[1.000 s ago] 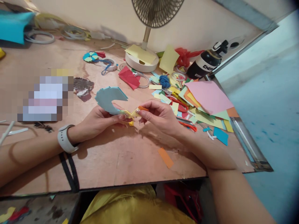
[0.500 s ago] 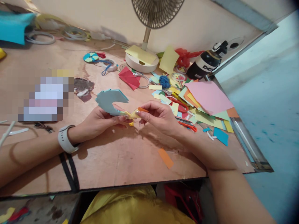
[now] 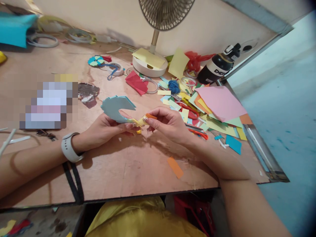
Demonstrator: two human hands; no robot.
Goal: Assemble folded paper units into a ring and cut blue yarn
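A curved chain of folded paper (image 3: pixel 113 108), mostly light blue with a yellow end, rests in my left hand (image 3: pixel 111 126). That hand's thumb and fingers are pinched on it near the yellow part. My right hand (image 3: pixel 164 123) grips a small orange paper piece (image 3: pixel 151 116) beside the chain's yellow end. The fingertips of both hands almost meet there, and they hide how the orange and yellow pieces join. Below my right wrist, an orange paper strip (image 3: pixel 175 167) lies flat on the table (image 3: pixel 138 174).
Paper sheets (image 3: pixel 219 102), red-handled scissors (image 3: pixel 190 110), a cutter (image 3: pixel 197 131) and blue yarn (image 3: pixel 174 86) crowd the right side. A fan (image 3: pixel 149 67) and a black bottle (image 3: pixel 216 69) stand behind. Tape (image 3: pixel 116 68) lies at the back; a blurred-out object (image 3: pixel 49 105) lies left.
Hardly anything differs. Both hands keep their hold on the paper at the same spot, with only a slight shift of the chain and fingertips.
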